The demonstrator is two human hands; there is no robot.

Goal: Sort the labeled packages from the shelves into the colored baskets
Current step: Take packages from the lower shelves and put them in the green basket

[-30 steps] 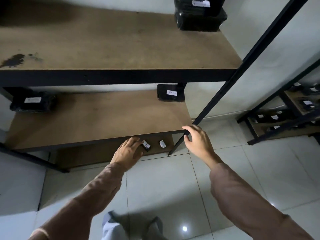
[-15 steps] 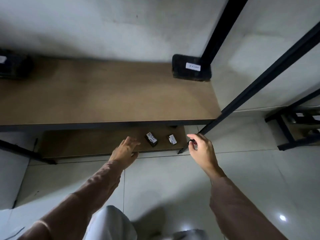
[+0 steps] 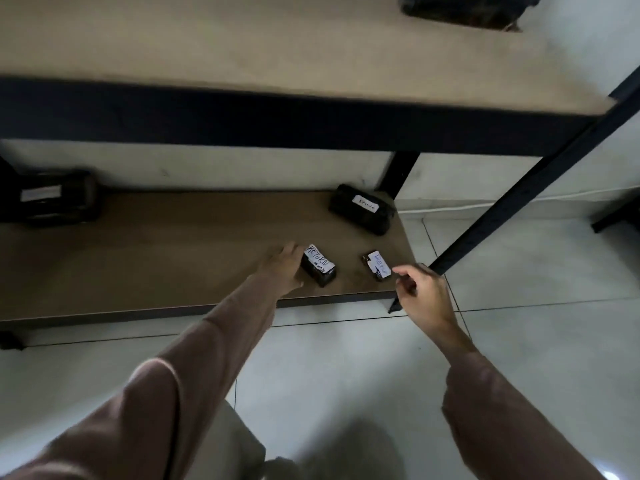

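Since 0.5 s ago both hands have come in over the low brown fibreboard shelf; before, they were short of its front edge. Left hand now lies against the left side of the small black wrapped package labelled "RETURN", fingers fairly straight and not curled round it. Right hand is just beside the smaller black package with a blue-inked white label, fingers loosely curled and holding nothing. Both packages lie flat near the shelf's front right. Likely a 2-handed pick next. No baskets in view.
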